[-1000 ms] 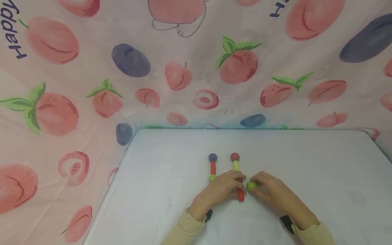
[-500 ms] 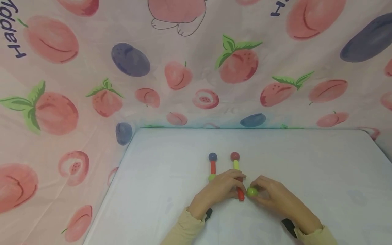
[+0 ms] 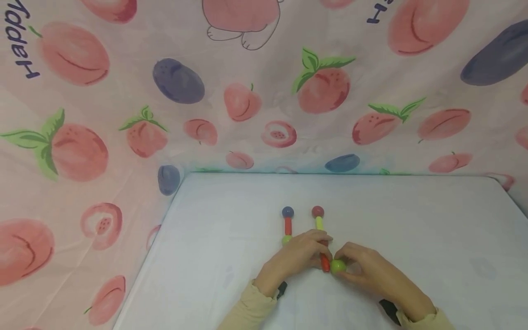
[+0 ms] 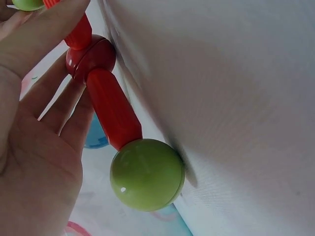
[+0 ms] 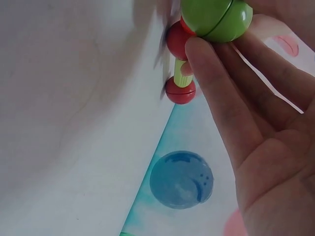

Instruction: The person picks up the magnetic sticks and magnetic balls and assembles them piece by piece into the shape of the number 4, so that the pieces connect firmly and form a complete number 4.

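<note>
My left hand (image 3: pixel 303 252) pinches a toy shape of rods and balls near its lower red rod (image 4: pixel 79 33) and dark red ball (image 4: pixel 91 59). From that ball another red rod (image 4: pixel 114 109) runs to a green ball (image 4: pixel 147 174); a yellow rod (image 5: pixel 183 73) runs to a red ball (image 3: pixel 317 211). In the head view a red rod (image 3: pixel 288 225) and blue ball (image 3: pixel 288 212) extend beyond the left green ball. Between thumb and fingertips, my right hand (image 3: pixel 367 266) holds a loose green ball (image 3: pixel 338 266) beside the lower red rod's end. Whether they touch, I cannot tell.
The shape lies on a white tabletop (image 3: pixel 222 211). A fruit-print cloth (image 3: pixel 247 59) rises behind the table and along its left side. Dark straps (image 3: pixel 389 311) show at both wrists, below pale sleeves.
My right hand has come down toward me with the green ball, from beside the left fingers to the lower rod's end. The left hand stays in place on the shape.
</note>
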`<state>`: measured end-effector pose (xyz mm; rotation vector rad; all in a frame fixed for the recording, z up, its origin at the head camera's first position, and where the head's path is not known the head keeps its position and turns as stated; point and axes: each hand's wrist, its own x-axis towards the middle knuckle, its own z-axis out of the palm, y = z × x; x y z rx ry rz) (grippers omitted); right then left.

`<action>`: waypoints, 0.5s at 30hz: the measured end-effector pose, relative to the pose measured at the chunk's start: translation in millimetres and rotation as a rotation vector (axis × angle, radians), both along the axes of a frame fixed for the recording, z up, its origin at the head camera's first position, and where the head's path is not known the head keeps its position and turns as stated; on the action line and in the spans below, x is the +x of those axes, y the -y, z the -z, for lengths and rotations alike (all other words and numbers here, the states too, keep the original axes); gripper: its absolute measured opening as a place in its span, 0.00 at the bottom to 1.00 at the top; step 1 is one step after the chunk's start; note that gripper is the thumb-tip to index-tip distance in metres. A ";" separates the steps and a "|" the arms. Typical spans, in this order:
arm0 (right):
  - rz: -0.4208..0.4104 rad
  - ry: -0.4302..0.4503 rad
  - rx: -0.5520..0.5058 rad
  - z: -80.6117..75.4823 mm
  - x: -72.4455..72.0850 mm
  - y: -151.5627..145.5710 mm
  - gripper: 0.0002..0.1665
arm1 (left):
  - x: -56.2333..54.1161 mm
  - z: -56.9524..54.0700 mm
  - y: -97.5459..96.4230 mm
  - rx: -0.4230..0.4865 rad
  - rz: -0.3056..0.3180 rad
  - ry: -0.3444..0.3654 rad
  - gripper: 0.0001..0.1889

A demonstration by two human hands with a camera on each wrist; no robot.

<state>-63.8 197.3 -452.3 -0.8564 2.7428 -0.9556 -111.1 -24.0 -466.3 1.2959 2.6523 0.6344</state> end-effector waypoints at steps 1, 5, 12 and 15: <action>-0.005 0.005 -0.004 -0.2 0.3 0.4 0.13 | 0.1 0.1 0.0 0.000 -0.001 0.003 0.11; -0.025 0.019 -0.011 -1.4 2.1 1.6 0.14 | 0.6 0.5 0.1 0.001 -0.004 0.003 0.10; -0.049 0.070 -0.016 -2.0 5.5 3.2 0.14 | 0.9 1.0 -0.3 0.002 -0.004 -0.005 0.10; -0.046 0.105 -0.009 -1.5 6.4 4.4 0.14 | 0.8 0.8 -0.6 0.005 -0.007 -0.002 0.10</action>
